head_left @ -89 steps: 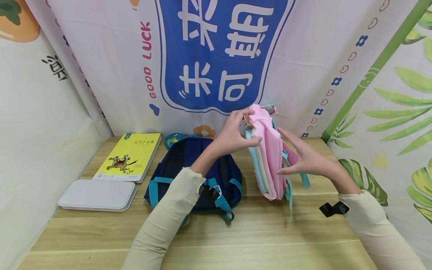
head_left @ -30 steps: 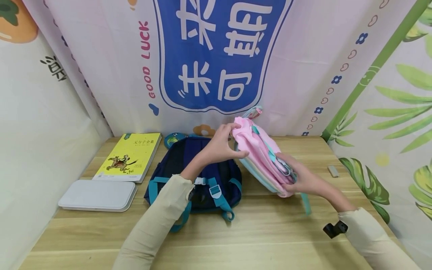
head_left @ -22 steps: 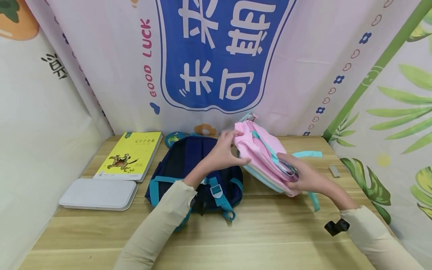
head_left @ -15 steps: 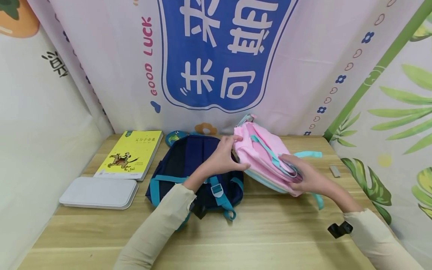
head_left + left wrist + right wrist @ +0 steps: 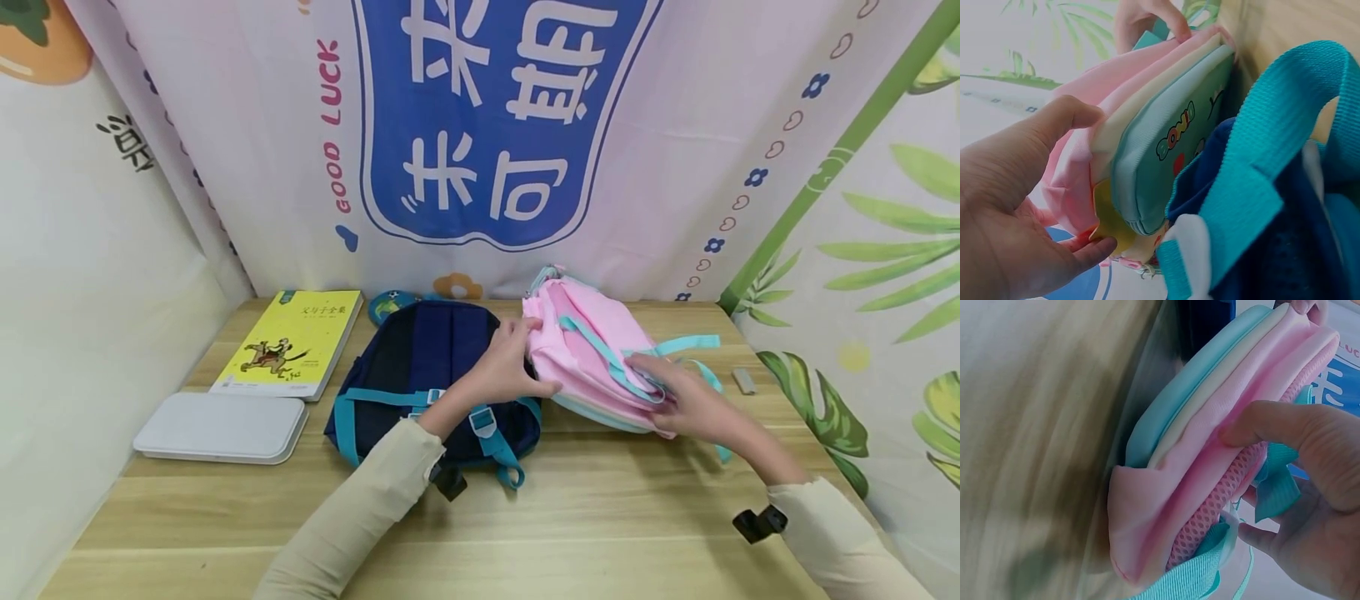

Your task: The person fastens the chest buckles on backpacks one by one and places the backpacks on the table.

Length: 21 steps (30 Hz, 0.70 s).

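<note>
Both hands hold a small pink backpack (image 5: 600,317), which leans low over the table with its strap side facing up. My left hand (image 5: 510,365) grips its top end; in the left wrist view the thumb (image 5: 1075,115) presses one side and the fingers the other. At the bottom end my right hand (image 5: 686,398) grips the pack's edge, thumb on the pink side wall (image 5: 1147,500). Its turquoise straps (image 5: 686,342) hang loose around that hand. The mint front pocket (image 5: 1166,137) faces the navy backpack (image 5: 431,342), which lies flat beneath my left forearm.
A yellow book (image 5: 288,346) and a white flat case (image 5: 221,427) lie at the left of the wooden table (image 5: 525,533). A small grey block (image 5: 744,381) sits at the right. Behind the navy pack is a round blue item (image 5: 386,306). Printed cloth walls stand around.
The pink backpack has tipped from upright to a low slant, strap side up. My right hand, apart from the bag's body at first, now grips its lower end. The grey block has come into view.
</note>
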Available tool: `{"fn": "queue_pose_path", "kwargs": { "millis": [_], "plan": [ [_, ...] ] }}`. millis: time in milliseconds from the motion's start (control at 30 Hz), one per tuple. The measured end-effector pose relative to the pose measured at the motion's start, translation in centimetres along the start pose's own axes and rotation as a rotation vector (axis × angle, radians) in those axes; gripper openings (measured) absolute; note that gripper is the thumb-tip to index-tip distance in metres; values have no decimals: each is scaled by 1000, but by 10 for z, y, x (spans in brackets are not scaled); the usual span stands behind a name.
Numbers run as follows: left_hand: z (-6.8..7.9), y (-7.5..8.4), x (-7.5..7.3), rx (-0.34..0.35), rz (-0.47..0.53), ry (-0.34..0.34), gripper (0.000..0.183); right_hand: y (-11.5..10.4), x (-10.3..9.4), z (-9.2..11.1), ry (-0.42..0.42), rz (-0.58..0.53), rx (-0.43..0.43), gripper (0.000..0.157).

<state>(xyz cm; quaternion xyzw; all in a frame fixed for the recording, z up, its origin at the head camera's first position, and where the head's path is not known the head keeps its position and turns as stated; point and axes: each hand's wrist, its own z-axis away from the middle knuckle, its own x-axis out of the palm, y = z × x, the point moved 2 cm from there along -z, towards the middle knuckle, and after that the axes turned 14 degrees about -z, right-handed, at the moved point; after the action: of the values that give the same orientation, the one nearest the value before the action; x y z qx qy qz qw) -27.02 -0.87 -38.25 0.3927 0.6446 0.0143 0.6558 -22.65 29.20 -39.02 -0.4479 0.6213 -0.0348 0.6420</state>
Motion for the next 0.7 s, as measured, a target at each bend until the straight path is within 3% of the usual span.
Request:
{"fn": "queue_pose_path", "kwargs": {
  "millis": [133, 400, 700],
  "plan": [
    [-1, -1, 8, -5, -23, -21, 95, 4, 2, 4, -16, -9, 60, 82],
    [-3, 1, 22, -36, -43, -67, 101, 10, 2, 10, -13, -10, 57, 79],
    [-6, 11, 37, -97, -102, -98, 106, 16, -7, 16, -22, -8, 112, 80]
  ]
}}
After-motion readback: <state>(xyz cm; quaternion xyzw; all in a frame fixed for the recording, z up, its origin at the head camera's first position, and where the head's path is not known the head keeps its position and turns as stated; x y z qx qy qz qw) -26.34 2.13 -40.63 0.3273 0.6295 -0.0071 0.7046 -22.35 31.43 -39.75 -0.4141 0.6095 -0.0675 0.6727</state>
